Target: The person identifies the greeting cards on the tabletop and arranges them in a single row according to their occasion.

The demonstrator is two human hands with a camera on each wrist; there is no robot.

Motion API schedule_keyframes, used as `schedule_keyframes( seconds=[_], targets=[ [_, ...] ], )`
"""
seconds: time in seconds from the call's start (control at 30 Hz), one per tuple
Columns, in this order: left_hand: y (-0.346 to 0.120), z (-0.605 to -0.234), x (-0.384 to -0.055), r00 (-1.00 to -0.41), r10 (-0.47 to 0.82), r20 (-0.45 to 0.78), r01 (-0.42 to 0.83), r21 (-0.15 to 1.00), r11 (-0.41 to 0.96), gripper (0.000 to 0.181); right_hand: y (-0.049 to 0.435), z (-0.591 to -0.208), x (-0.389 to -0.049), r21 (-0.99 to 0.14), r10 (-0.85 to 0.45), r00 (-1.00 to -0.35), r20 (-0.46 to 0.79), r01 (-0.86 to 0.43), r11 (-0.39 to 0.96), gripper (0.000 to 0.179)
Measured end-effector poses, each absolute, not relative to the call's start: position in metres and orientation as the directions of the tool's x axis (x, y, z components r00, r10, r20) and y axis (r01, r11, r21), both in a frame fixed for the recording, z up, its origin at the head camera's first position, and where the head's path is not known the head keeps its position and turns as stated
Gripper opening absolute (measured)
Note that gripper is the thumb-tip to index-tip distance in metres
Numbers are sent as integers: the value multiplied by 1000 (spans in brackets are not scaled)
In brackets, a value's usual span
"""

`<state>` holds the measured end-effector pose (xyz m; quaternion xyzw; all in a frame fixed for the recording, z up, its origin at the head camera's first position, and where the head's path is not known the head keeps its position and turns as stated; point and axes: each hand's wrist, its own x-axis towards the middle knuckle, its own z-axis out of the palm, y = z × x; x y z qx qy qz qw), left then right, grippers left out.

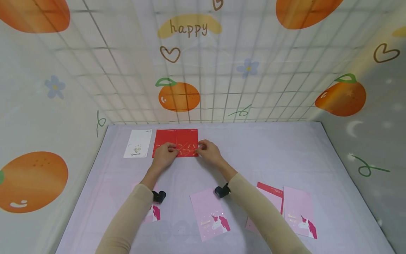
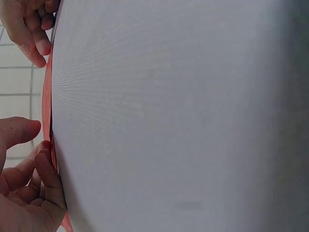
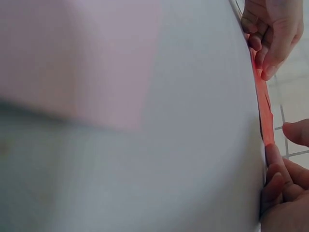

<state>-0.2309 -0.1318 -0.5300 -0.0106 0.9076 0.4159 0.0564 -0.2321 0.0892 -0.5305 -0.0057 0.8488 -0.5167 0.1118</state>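
Two red cards with gold print lie side by side near the back of the table, a left red card (image 1: 165,135) and a right red card (image 1: 187,137). My left hand (image 1: 165,155) rests over the front of the left one, its fingertips right at the seam between the two. At the outer edge of the right card, my right hand (image 1: 209,151) touches the side with its fingertips. Both wrist views show the thumb of the left hand (image 2: 29,179) and of the right hand (image 3: 289,179) lifted apart from the fingers, which lie low against the red edge.
Left of the red cards lies a white card (image 1: 137,143) with a gold diamond. Toward the front are pink unicorn cards: one in the middle (image 1: 209,213), one at right (image 1: 299,211), another partly under the left forearm. A red-edged card (image 1: 269,188) pokes out beneath a further pink one.
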Motion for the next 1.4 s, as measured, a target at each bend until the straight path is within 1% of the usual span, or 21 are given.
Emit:
schedule_keyframes(
  seconds=[0.4,0.67,1.03,1.27,1.4],
  targets=[
    [-132,-530,-230,-994,27,-104,-63,765,641,35,89,-531,-231,-885,-122,-974,-191,117,450,39],
    [-133,-530,-229,-997,25,-74,-42,774,631,32,92,-532,-232,-897,-138,-975,-176,101,430,39],
    [-131,-520,-221,-999,35,-9,15,786,618,28,108,-526,-223,-900,-177,-982,-69,-15,437,33],
    [-126,-509,-206,-996,68,50,81,798,597,28,125,-510,-204,-892,-194,-980,-34,-58,448,37],
    [-122,-503,-194,-995,81,66,101,807,581,30,136,-497,-191,-888,-203,-979,10,-102,448,35]
  ],
)
